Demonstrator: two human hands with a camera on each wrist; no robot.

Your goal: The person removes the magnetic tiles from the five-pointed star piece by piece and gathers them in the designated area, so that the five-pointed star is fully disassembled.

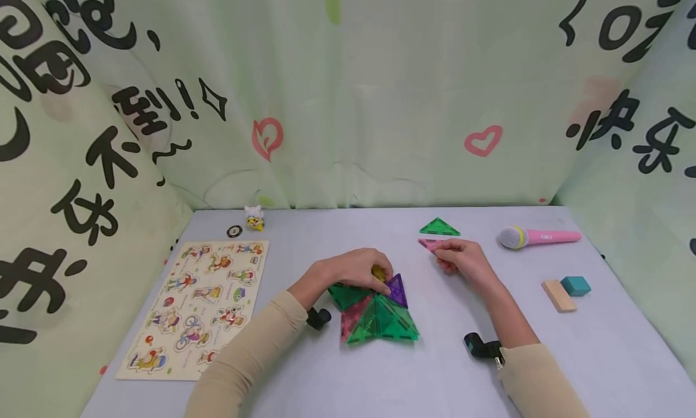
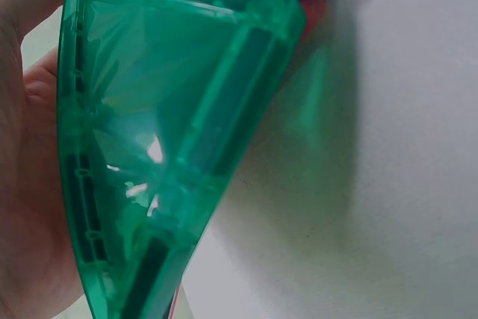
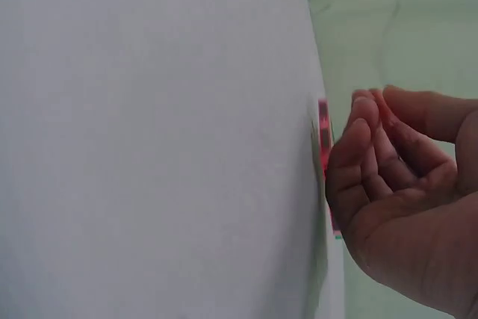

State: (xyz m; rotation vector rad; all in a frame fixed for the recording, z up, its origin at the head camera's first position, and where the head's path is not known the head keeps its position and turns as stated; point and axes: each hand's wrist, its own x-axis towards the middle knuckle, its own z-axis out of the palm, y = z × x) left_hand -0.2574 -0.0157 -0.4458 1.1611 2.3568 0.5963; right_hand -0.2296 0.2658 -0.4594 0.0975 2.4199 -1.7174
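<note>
One translucent pink triangle (image 1: 428, 243) is pinched by the right grip (image 1: 465, 263); the left grip (image 1: 352, 269) holds multicoloured tiles (image 1: 371, 321).

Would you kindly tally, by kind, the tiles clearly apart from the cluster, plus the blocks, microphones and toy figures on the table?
Tiles: 2 (green tile, pink tile)
Blocks: 2 (tan block, teal block)
Microphone: 1
Toy figure: 1
Total: 6

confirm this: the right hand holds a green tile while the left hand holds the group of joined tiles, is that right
Not quite: the right hand holds a pink tile, not a green one, as the head view shows, while the left hand holds the group of joined tiles.
</note>
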